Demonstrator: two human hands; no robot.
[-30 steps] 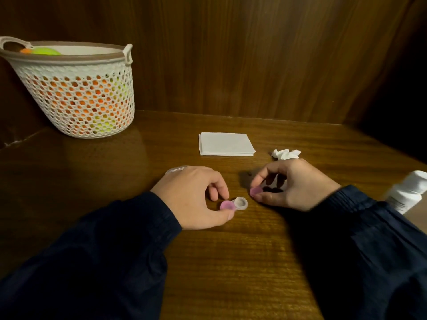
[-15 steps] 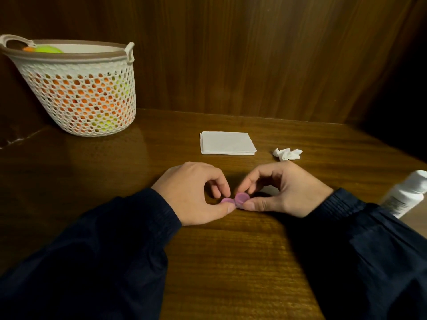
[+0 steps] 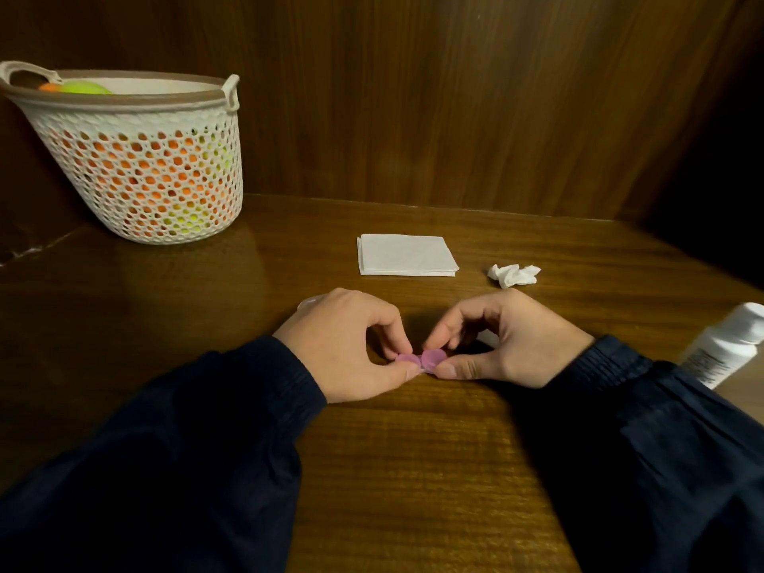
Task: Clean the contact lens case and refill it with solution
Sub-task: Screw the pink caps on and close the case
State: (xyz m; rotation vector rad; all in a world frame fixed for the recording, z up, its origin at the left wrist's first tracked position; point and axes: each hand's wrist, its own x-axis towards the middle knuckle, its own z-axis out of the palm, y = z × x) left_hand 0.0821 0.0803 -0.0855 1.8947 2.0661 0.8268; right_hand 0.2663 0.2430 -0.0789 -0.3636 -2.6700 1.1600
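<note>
At the far left of the dark wooden table we saw a white perforated basket with orange and green items showing through its holes. Moving right, our left hand, in a dark sleeve, rested on the table with its thumb and fingers pinched closed on the left end of a small contact lens case. The case sat near the middle of the table between both hands, with two round pink caps side by side. Behind it lay a folded white napkin. Our right hand had its thumb and forefinger closed on the right pink cap. Farther back sat a crumpled tissue, and at the right edge a white solution bottle leaned, partly out of view.
</note>
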